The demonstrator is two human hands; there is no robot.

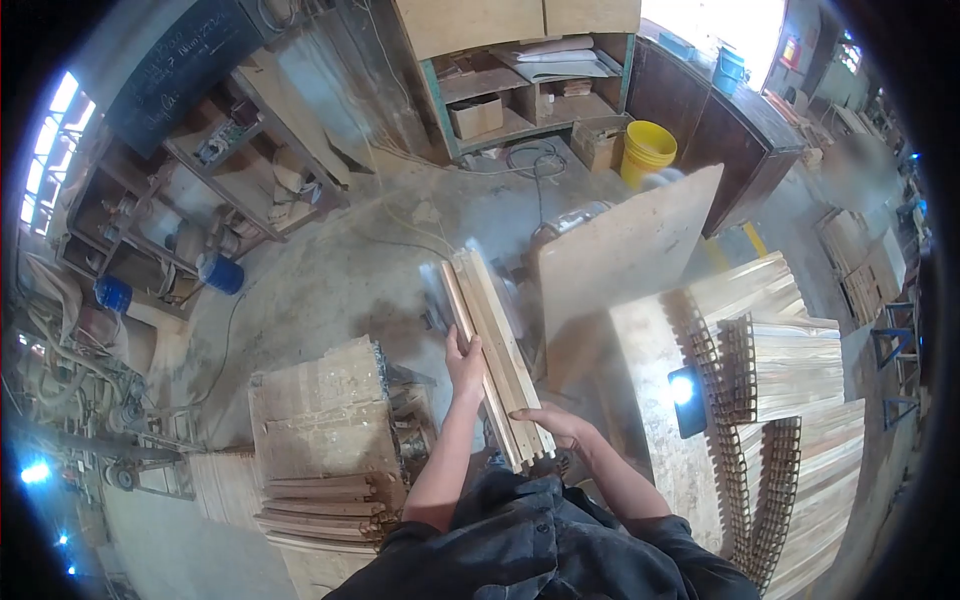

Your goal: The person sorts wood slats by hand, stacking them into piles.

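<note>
In front of my body I hold a bundle of long wooden strips (496,352), tilted away from me with its notched ends nearest my shirt. My left hand (464,368) is closed around the bundle's left side, about halfway along. Closer to me, my right hand (556,424) grips its right edge near the notched end. Fingers partly hide behind the wood. To my left, a short stack of similar strips (318,506) lies by a worn board (320,415). On my right, rows of stacked strips (800,370) with notched ends rest on a pale board (650,390).
A dark phone-like object (686,404) with a bright reflection lies on the right board. A large upright panel (625,270) stands ahead. Farther off are a yellow bucket (648,152), shelves (490,75), a blue bucket (220,273) and cables (540,165) on the floor.
</note>
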